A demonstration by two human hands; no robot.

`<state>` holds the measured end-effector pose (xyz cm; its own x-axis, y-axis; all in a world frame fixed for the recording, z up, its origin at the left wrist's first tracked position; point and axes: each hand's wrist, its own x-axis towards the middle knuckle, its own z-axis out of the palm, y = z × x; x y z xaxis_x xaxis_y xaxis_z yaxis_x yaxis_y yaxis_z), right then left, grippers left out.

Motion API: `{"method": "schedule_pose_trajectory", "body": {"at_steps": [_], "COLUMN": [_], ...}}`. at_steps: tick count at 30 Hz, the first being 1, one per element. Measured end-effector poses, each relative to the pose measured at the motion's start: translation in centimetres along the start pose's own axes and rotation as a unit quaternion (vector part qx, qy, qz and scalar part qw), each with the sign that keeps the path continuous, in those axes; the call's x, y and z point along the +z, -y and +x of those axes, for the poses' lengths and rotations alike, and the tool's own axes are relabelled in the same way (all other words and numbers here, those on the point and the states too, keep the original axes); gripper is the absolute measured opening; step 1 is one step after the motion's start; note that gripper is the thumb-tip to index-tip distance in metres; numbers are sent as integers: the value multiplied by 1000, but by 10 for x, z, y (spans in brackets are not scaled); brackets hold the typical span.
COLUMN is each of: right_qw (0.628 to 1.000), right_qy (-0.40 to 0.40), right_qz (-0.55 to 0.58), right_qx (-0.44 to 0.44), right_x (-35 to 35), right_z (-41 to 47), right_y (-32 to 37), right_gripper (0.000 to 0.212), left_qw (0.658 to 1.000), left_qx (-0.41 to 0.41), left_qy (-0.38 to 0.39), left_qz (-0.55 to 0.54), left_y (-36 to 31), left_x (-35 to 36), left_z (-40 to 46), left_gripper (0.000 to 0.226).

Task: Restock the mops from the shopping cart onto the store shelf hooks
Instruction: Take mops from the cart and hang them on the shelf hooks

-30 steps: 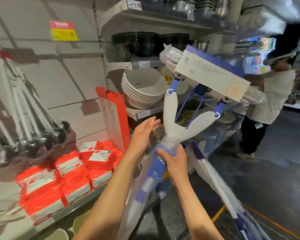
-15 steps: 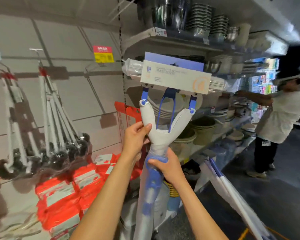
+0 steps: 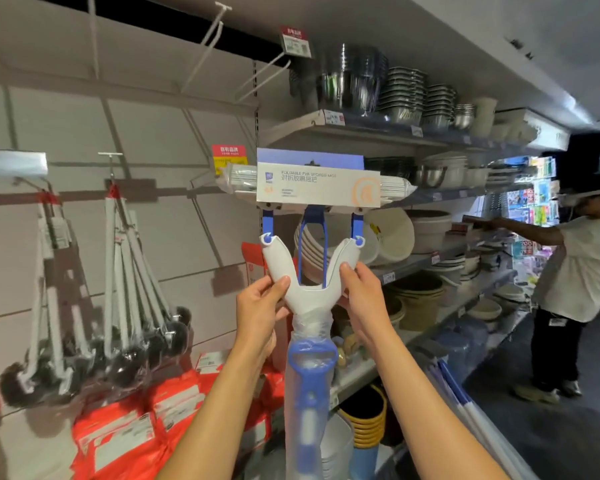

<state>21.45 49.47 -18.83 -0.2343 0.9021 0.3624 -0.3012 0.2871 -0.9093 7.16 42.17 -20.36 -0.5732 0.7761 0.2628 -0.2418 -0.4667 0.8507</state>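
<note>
White plastic up front on the head camera: we have the mop point(image 3: 310, 271) raised upright by its Y-shaped yoke, sponge head and cardboard sleeve on top, level with the middle shelf point(image 3: 361, 131). Our left hand point(image 3: 260, 306) pinches the left arm of the yoke, thumb in front; our right hand point(image 3: 362, 296) grips the right arm, fingers curled round it. Below, the blue handle runs down in clear wrap. Bare hooks point(image 3: 212, 46) jut from the wall panel above, well apart from the mop. To the left, brushes point(image 3: 129, 306) hang in bundles over red packs point(image 3: 118, 434). Far right, another person point(image 3: 582, 271) reaches toward the shelves.
</note>
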Motion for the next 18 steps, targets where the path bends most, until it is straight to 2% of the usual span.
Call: {"method": "schedule_pose_trajectory", "body": {"at_steps": [4,12,18], "right_qw": [999,998,995], "right_qy": [13,34,58], "right_qz": [27,53,75], "right_qx": [14,12,-27], "right_x": [5,4,-3], "right_z": [19,73,133], "right_y": [3,8,26], "right_gripper": [22,24,32], "left_qw": [1000,986,983], "left_qx": [-3,72,113], "left_qy": [1,-24,-50], "left_qz": [23,146,138], "left_y": [-8,-42,-48], "left_x": [3,36,74], "left_z": [13,61,99], "left_gripper": [15,18,12]}}
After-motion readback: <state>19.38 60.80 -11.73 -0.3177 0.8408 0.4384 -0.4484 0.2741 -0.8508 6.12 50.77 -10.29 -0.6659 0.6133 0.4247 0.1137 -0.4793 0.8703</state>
